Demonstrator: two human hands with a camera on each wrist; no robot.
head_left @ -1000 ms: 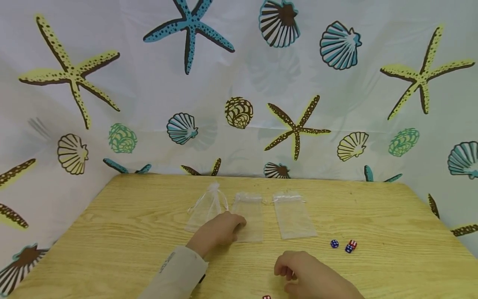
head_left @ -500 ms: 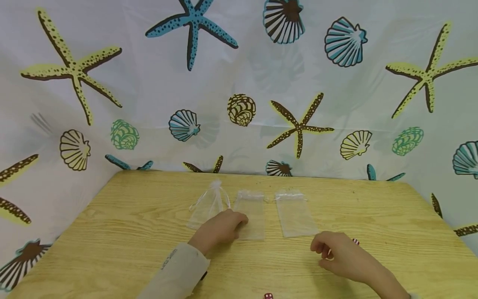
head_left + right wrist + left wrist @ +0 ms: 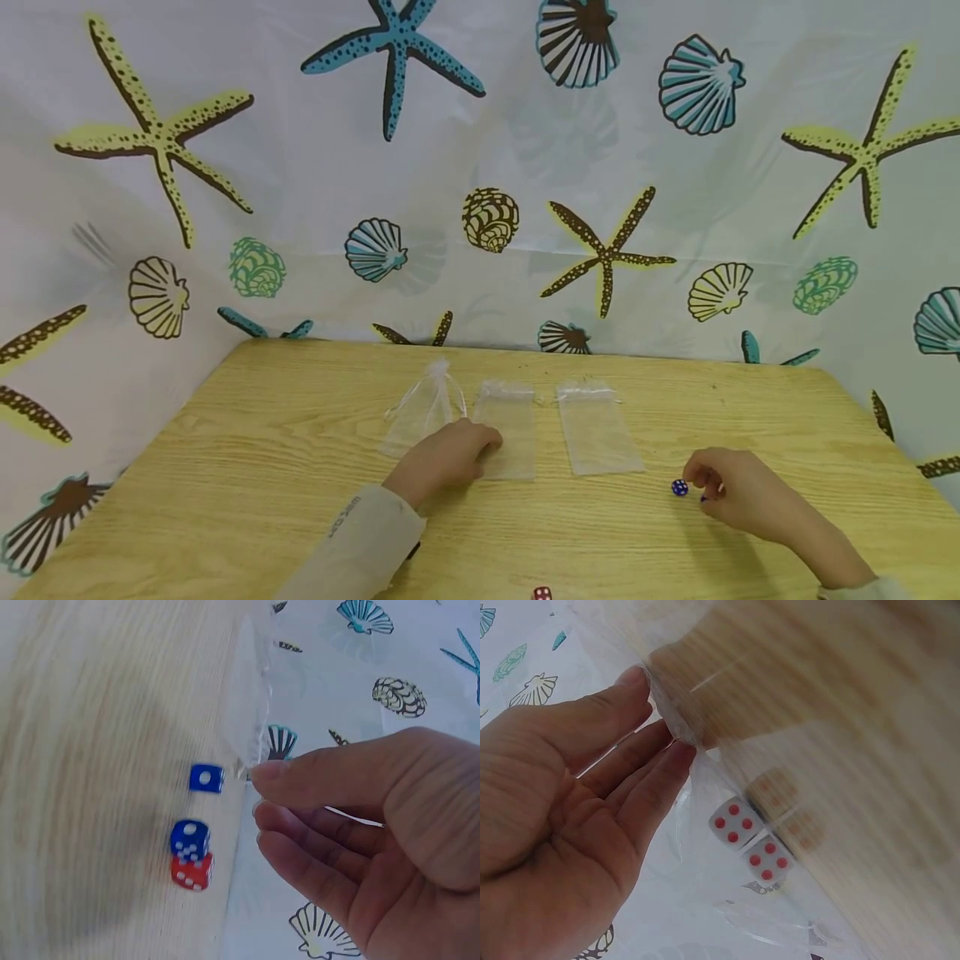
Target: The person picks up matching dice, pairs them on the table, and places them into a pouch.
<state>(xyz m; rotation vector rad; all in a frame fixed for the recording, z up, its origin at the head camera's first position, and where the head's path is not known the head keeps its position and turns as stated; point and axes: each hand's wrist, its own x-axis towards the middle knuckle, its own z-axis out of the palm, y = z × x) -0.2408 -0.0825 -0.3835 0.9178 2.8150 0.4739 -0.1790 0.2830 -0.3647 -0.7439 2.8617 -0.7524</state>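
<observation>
Sheer white drawstring bags (image 3: 600,433), three abreast, lie toward the far edge of your wood-grained desk (image 3: 262,467), before white shell-printed cloth (image 3: 480,158). Your left hand (image 3: 450,454), fingers loosely bent, touches the middle one; your right hand (image 3: 738,487), fingertips parted, hangs near glossy blue cube dice (image 3: 190,841) and a red die (image 3: 193,875) hidden in the head view. White red-pipped dice (image 3: 733,823) show by your left hand, bagged or not you can't tell.

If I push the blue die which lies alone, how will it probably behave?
The blue die would probably slide, as it rests on a flat face. Its cube shape makes free rolling unlikely. It is likely light, being tiny beside the right hand.
</observation>
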